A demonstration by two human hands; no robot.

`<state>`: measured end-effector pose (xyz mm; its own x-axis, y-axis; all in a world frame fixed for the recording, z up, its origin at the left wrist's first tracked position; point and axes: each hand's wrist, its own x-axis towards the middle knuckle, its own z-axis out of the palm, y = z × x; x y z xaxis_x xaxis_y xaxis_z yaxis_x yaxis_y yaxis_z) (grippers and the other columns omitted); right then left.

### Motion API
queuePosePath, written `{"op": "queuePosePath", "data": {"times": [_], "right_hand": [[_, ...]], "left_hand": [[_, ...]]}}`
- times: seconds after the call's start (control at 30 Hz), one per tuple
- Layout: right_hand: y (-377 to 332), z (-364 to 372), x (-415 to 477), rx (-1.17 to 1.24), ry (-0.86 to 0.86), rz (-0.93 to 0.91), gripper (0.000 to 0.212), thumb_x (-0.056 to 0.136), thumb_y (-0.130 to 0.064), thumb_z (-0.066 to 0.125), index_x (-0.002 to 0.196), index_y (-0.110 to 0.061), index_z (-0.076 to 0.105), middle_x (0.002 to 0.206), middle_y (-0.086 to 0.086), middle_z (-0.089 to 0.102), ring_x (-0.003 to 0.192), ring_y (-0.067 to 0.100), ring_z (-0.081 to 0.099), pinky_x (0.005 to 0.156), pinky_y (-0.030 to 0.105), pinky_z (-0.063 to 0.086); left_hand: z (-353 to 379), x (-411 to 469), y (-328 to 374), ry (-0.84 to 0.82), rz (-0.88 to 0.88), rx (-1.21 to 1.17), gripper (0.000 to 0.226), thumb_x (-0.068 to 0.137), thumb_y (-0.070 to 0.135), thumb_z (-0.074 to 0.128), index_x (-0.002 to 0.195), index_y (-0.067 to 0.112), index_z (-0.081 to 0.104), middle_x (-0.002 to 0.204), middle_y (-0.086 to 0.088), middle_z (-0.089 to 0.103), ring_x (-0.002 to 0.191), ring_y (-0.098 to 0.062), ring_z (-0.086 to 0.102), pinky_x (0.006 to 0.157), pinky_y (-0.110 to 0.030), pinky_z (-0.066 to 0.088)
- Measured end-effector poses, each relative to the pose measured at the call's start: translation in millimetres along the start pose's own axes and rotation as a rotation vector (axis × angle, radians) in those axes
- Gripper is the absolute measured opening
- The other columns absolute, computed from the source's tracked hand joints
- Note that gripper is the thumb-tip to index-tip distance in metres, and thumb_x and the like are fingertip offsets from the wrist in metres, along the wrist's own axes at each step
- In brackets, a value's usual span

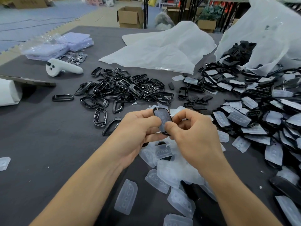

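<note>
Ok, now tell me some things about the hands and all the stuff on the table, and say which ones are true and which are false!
1. The left hand and the right hand together hold one black shell with a clear pad in it. True.
2. The white controller lies beside the right hand. False: it lies far left, near the metal discs.
3. A heap of black frames lies beyond the hands. True.
4. The loose clear pads near the person stand in a neat tower. False: they lie scattered on the dark cloth.
5. Black parts spill from the white bag on the right. True.
</note>
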<state>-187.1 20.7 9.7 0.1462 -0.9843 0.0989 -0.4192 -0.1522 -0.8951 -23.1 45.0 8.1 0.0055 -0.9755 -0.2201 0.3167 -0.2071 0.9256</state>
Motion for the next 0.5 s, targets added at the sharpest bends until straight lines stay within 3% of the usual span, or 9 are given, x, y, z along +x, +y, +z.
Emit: {"op": "queuePosePath", "data": {"times": [0.1, 0.23, 0.5], "right_hand": [[0.1, -1.8, 1.1, 0.028, -0.015, -0.005, 0.014, 0.079, -0.037, 0.080, 0.078, -0.032, 0.067, 0.064, -0.004, 0.070, 0.054, 0.011, 0.062, 0.050, 0.021, 0.048], [-1.0, -3.7, 1.7, 0.051, -0.030, -0.003, 0.013, 0.080, -0.030, 0.082, 0.077, -0.026, 0.069, 0.064, -0.003, 0.071, 0.059, 0.014, 0.066, 0.060, 0.031, 0.054], [-3.0, -4.0, 2.2, 0.106, -0.062, 0.000, 0.012, 0.083, -0.029, 0.081, 0.078, -0.024, 0.071, 0.068, -0.002, 0.074, 0.062, 0.019, 0.068, 0.065, 0.041, 0.058]], "left_hand": [[0.1, -0.9, -0.6, 0.047, 0.021, 0.098, 0.017, 0.094, 0.001, 0.061, 0.101, 0.000, 0.077, 0.104, -0.018, 0.078, 0.080, -0.019, 0.071, 0.070, -0.025, 0.061], [-0.8, -0.4, 0.6, 0.130, 0.015, 0.124, 0.025, 0.088, 0.018, 0.070, 0.093, -0.006, 0.073, 0.090, -0.017, 0.072, 0.076, -0.021, 0.073, 0.065, -0.027, 0.061], [2.6, -3.2, 2.8, 0.169, 0.033, 0.123, 0.022, 0.099, 0.008, 0.060, 0.091, -0.007, 0.073, 0.088, -0.018, 0.075, 0.074, -0.022, 0.075, 0.061, -0.026, 0.059]]}}
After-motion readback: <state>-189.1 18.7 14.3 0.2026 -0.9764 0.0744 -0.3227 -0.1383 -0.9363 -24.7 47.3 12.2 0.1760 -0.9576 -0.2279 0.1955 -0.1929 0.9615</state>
